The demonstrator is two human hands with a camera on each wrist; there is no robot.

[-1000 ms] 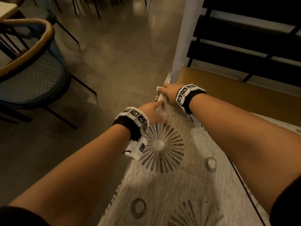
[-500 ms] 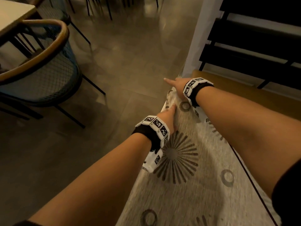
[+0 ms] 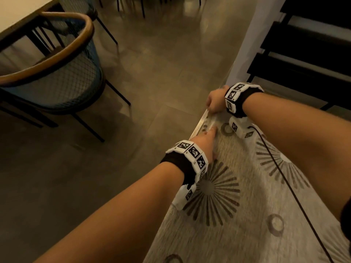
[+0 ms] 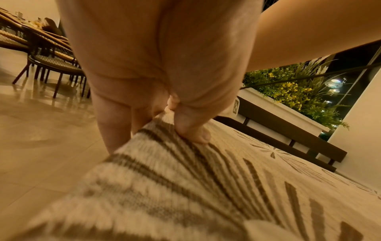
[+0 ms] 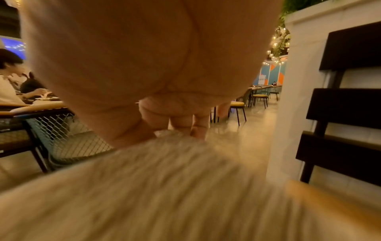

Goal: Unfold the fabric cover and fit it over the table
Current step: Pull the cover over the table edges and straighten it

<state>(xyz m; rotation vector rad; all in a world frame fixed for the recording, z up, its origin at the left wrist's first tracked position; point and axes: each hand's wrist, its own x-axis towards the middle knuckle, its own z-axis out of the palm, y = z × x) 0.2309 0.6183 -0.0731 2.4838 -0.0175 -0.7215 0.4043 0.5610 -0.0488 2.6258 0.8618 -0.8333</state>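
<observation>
Hands work the far edge: the right hand [image 3: 215,102] curls its fingers over the hem at the corner, while the left hand [image 3: 206,142] pinches a fold just beside the rim. The beige woven fabric cover with grey sunburst and ring prints [image 3: 237,205] already lies spread on the desk [image 3: 197,126] — light, soft, limp, likely to bunch. Best gripped at hem and corners, pulled taut downward.
</observation>
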